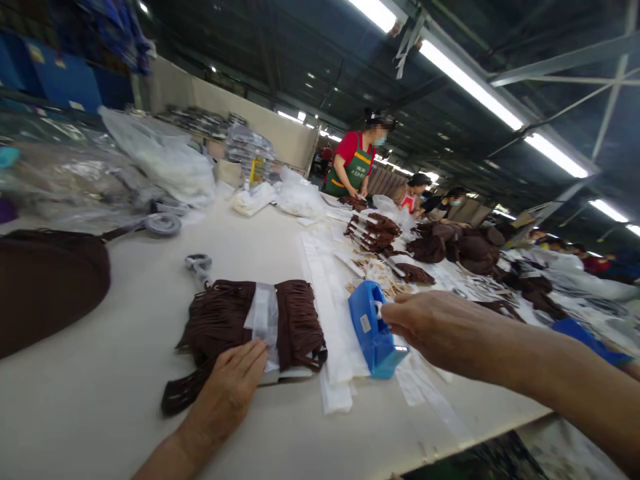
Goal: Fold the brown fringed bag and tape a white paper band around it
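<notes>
My left hand point(234, 387) lies flat, fingers stretched out, on the near edge of a bundle of brown cords point(295, 323) wrapped with a white paper band point(263, 313). My right hand point(434, 327) is closed on a blue plastic tool point(373, 330), held just right of the bundle, above white paper strips point(333, 313). The fingertips of my right hand are partly hidden behind the tool.
A white table point(120, 360) carries a dark brown cloth heap point(45, 280) at left, a tape roll point(163, 224), clear plastic bags point(160, 157) at the back, and stacks of brown bundles point(373, 232). Other people point(356, 163) work at the far end. The table edge runs at lower right.
</notes>
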Available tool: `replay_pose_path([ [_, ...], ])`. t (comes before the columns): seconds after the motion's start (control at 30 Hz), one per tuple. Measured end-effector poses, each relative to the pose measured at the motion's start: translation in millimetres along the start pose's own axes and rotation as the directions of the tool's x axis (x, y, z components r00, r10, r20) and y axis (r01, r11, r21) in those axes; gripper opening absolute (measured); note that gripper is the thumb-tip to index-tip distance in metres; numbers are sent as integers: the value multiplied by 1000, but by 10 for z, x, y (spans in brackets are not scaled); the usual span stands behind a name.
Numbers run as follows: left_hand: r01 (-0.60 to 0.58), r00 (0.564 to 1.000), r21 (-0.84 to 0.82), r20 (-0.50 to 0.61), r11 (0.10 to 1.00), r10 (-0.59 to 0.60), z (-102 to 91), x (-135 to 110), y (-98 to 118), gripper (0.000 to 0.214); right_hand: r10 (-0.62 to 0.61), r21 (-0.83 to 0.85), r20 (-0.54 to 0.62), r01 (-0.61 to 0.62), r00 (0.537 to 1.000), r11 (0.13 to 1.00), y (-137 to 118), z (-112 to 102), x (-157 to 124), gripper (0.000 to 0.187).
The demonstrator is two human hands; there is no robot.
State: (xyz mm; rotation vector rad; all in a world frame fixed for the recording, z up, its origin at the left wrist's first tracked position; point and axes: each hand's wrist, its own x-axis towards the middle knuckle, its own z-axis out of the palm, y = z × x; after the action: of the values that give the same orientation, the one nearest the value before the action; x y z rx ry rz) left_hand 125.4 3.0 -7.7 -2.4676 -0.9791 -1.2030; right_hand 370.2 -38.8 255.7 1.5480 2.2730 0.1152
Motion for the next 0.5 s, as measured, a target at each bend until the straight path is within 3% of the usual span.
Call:
replay_pose_path([
  [0.2, 21, 997, 20, 71, 1000, -22, 13, -36, 5, 34, -235, 0, -48, 235, 971, 972, -403, 87, 256, 22],
  [0.5, 40, 994, 5, 98, 999, -40, 36, -54, 7, 32, -454, -99, -77, 446, 888, 889, -731, 491, 1012, 17],
])
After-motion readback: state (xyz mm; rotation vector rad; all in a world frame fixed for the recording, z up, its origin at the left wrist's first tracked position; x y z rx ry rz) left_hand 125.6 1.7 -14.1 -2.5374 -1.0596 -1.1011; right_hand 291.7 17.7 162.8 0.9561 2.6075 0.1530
